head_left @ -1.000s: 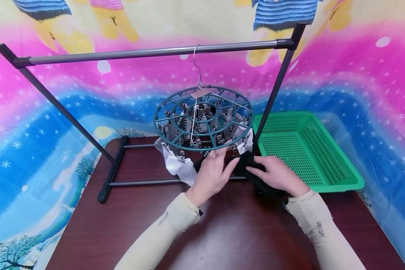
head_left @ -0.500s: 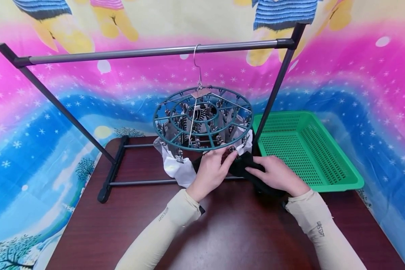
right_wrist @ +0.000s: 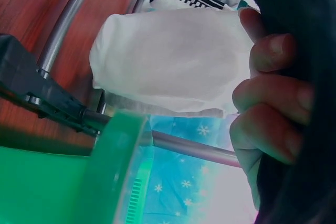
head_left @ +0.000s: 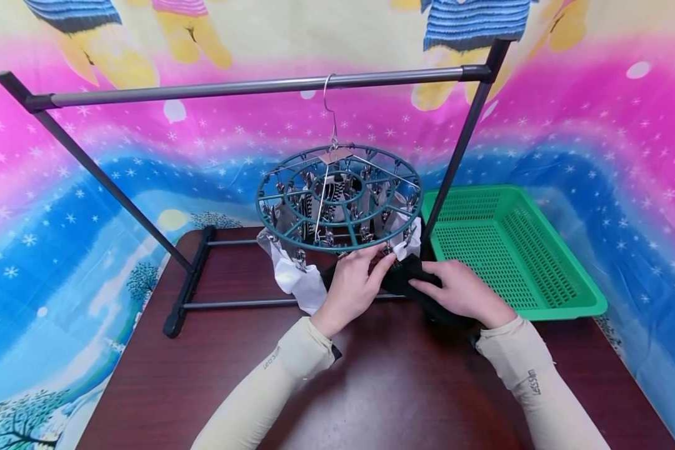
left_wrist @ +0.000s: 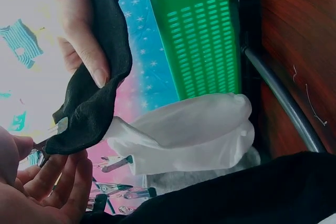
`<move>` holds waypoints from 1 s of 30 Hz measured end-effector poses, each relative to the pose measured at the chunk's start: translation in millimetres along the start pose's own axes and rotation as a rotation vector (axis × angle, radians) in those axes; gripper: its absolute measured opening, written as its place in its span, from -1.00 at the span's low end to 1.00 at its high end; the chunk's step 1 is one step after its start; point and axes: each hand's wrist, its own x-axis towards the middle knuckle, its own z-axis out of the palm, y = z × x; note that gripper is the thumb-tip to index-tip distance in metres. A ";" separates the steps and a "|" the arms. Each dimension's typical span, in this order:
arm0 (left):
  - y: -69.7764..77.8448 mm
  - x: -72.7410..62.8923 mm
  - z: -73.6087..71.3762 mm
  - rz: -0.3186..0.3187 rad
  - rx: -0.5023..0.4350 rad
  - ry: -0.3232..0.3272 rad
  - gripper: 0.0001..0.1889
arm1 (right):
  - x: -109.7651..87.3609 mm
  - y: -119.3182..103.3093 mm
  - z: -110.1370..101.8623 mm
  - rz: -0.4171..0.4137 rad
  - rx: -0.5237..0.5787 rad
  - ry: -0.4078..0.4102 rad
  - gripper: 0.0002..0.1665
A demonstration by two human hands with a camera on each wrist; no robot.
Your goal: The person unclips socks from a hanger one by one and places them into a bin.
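Black sock (left_wrist: 94, 103) spans the two hands, below a drying rack (head_left: 259, 91). Green basket (head_left: 484, 250), slotted bottom bared, sits just beyond the right hand (head_left: 461, 290). Round hanger (head_left: 337, 249), bearing white socks (head_left: 308, 286), is just above the left hand (head_left: 353, 290), nearer it. Long axis: left fingertips to right palm. Right fingers clamp the fabric; left ones pinch a clip (left_wrist: 62, 125) at its end.

Black cloth (right_wrist: 323, 77) blurred, green basket (right_wrist: 113, 166) cropped in right wrist view
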 end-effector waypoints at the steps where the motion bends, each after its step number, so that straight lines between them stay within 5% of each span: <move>1: 0.3 -0.1 -0.1 0.001 -0.001 0.001 -0.66 | -0.1 0.1 0.0 0.002 0.000 -0.001 -0.82; 30: 2.2 -3.0 1.3 0.044 0.002 0.025 -0.64 | -2.9 1.5 -1.8 0.030 0.018 -0.023 -0.76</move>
